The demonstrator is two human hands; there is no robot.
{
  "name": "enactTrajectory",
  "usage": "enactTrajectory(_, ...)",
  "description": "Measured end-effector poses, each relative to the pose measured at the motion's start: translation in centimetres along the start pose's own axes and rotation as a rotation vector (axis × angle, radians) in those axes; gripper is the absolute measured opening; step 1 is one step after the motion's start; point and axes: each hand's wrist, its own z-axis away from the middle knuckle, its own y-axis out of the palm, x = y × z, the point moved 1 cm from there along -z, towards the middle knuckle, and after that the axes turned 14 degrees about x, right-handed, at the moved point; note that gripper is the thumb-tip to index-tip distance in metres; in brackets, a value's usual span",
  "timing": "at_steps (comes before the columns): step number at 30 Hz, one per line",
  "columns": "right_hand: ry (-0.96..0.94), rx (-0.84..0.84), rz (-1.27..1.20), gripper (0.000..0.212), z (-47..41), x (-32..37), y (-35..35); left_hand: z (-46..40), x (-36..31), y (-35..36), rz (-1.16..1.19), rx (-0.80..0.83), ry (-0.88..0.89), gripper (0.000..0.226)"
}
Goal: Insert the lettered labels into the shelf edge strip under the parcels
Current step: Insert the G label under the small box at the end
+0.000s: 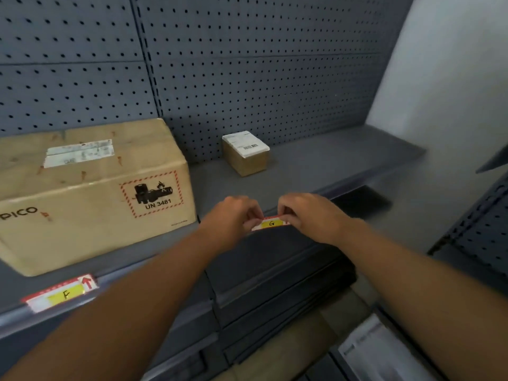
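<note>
A label marked G point(271, 223), white with a red border and a yellow patch, sits at the front edge strip point(154, 266) of the grey shelf, below a small cardboard parcel point(245, 153). My left hand point(233, 214) pinches its left end and my right hand point(308, 213) pinches its right end. Another label marked F point(61, 294) with a red arrow sits in the strip at the lower left, under a large cardboard box point(90, 193) printed PICO and UN 3481.
A grey pegboard point(247, 78) backs the shelf point(330, 163). A white wall point(453, 78) stands at the right. Lower dark shelves point(275, 284) lie beneath, with another shelving unit point(483, 229) at the far right and a white-labelled item point(379, 350) at the bottom right.
</note>
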Motion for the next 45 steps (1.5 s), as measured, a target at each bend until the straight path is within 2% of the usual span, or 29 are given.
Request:
enactTrajectory(6, -0.12, -0.032, 0.02, 0.006, -3.0, -5.5, -0.1, -3.7, -1.4, 1.1, -0.042, -0.084, -0.139, 0.007)
enactTrajectory(12, -0.158, -0.062, 0.03, 0.01, -4.3, -7.9, 0.9, -5.6, -1.4, 2.2, -0.047, -0.079, -0.198, 0.005)
enactTrajectory(23, -0.172, -0.14, 0.162, 0.019, -5.3, -7.9, 1.8, -5.8, -1.4, 2.5, -0.134, -0.064, -0.222, 0.011)
enactTrajectory(28, -0.16, -0.144, 0.203, 0.014, -5.3, -7.8, 1.9, -5.7, -1.6, 2.5, -0.153, -0.068, -0.249, 0.012)
enactTrajectory(40, -0.2, -0.054, 0.192, 0.007, -5.9, -7.7, 1.9, -5.5, -0.7, 2.1, -0.163, -0.019, -0.201, 0.009)
enactTrajectory(45, -0.191, -0.041, 0.289, 0.011, -5.8, -8.1, 1.5, -5.9, -0.8, 2.3, -0.152, -0.02, -0.192, 0.01)
